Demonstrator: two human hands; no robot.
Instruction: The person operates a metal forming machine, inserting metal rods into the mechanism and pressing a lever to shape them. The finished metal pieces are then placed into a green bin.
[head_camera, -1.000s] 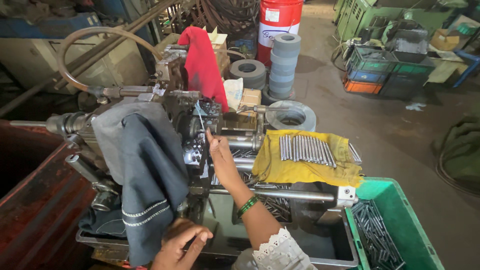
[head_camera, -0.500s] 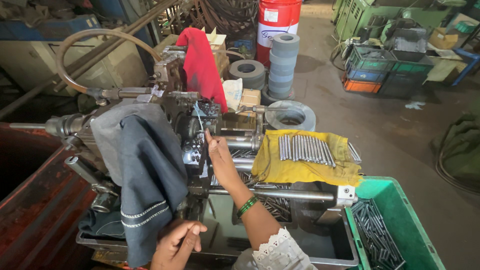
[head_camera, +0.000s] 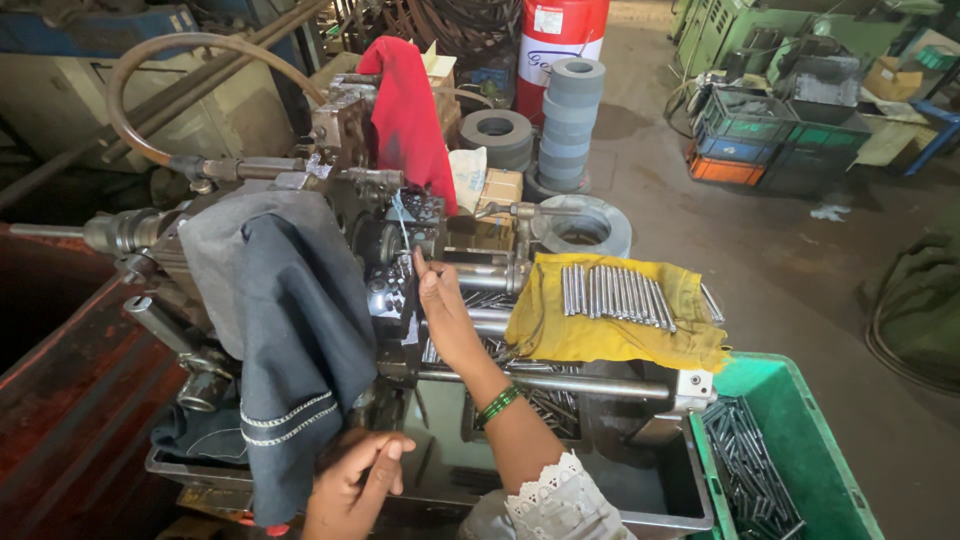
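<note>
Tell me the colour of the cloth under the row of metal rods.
Mustard yellow: the cloth under the metal rods shows in the head view.

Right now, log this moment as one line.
right hand: reaching into machine | left hand: low, at grey cloth | rods: on yellow cloth | green crate: more rods

1. I see a metal workshop: a greasy grey steel machine (head_camera: 400, 250) sits at centre.
2. Stacked grey grinding wheels (head_camera: 575, 120) stand at twelve o'clock.
3. A green plastic crate of steel rods (head_camera: 770, 450) sits at four o'clock.
</note>
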